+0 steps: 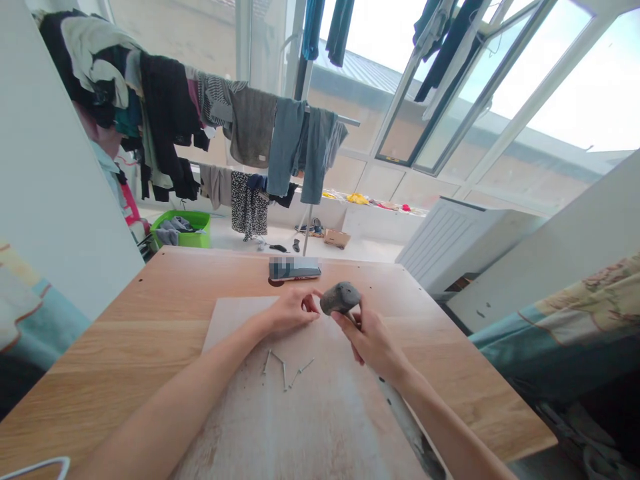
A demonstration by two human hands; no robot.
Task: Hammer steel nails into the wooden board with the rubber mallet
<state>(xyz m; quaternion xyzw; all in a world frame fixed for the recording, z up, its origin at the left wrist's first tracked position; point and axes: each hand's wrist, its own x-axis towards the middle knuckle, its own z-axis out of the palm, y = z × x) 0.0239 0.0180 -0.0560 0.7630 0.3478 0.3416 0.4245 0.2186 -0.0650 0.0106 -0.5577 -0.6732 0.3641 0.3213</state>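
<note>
Pale board [300,427] perhaps protects the desk [175,320], right hand [379,341] grips a hammer [340,298], and whether left hand [291,311] pinches something is unclear.

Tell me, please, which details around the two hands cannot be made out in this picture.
All in the head view:
- Left hand: whether its fingertips pinch anything is too small to tell.
- Hammer: the gripped part of its handle is hidden by the right hand.
- Grey case: its left end is blurred by a blocky patch.
- Board: its near end is cut off by the bottom edge.
</note>
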